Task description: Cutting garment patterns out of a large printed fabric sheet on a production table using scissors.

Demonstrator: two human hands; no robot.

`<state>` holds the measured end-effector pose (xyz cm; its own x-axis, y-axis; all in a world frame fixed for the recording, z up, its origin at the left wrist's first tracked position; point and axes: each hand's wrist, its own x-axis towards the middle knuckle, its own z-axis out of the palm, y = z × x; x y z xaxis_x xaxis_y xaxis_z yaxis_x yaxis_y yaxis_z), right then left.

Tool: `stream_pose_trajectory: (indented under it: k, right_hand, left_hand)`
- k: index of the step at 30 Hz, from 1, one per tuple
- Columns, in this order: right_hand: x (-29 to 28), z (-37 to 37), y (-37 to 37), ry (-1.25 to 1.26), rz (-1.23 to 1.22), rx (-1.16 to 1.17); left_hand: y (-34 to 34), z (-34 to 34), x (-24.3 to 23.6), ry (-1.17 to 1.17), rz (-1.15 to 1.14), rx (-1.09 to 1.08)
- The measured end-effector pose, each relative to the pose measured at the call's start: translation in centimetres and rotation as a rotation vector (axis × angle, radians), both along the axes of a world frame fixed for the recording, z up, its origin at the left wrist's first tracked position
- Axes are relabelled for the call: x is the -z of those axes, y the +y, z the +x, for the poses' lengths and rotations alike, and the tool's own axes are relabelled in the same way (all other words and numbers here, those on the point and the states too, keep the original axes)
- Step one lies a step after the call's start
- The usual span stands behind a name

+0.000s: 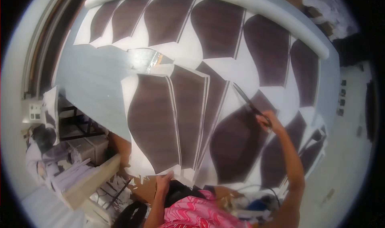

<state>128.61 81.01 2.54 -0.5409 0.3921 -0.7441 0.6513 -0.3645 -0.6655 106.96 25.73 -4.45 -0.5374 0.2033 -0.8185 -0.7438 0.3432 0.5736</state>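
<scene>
Head view: the scissors [249, 103] sit a little right of centre, dark blades pointing up toward eleven o'clock, the tips lying over the white margin between two dark panels of a large printed sheet [236, 67]. The right hand [269, 121] has its fingers closed through the handles, arm stretched out from five o'clock, probably because the cut line lies far across the table. How far the blades stand apart is too small to tell.

At seven o'clock from the scissors, the left hand [163, 182] rests on the near edge of a cut panel [154, 124], fingers curled narrowly against the paper, seemingly to keep the stack from sliding. Several such panels overlap there like a fan, each dark brown with a white border.

Further out, at twelve o'clock, a long white roll [224, 3] lies along the far rim of the grey table [94, 79]. At eight o'clock, below the table edge, paper offcuts [116, 188] litter the floor beside a pale board [92, 180]
</scene>
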Motion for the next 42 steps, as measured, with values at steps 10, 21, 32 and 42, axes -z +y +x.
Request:
stream_pose_trajectory:
  k: [10, 21, 32, 42]
  right_hand:
    - [3.3, -0.3, 5.0, 0.102, -0.124, -0.035]
    - [4.5, -5.2, 7.7, 0.189, -0.212, -0.130]
    - [6.1, -6.2, 7.9, 0.101, -0.121, -0.155]
    - [6.7, -14.1, 10.2, 0.150, -0.102, -0.251]
  left_hand:
    - [1.7, 0.1, -5.1, 0.051, -0.116, 0.017]
    - [1.3, -0.5, -3.1, 0.066, -0.138, 0.041]
    - [2.5, -1.4, -0.7, 0.050, -0.274, 0.137]
    - [0.3, -1.5, 2.2, 0.020, -0.301, 0.145]
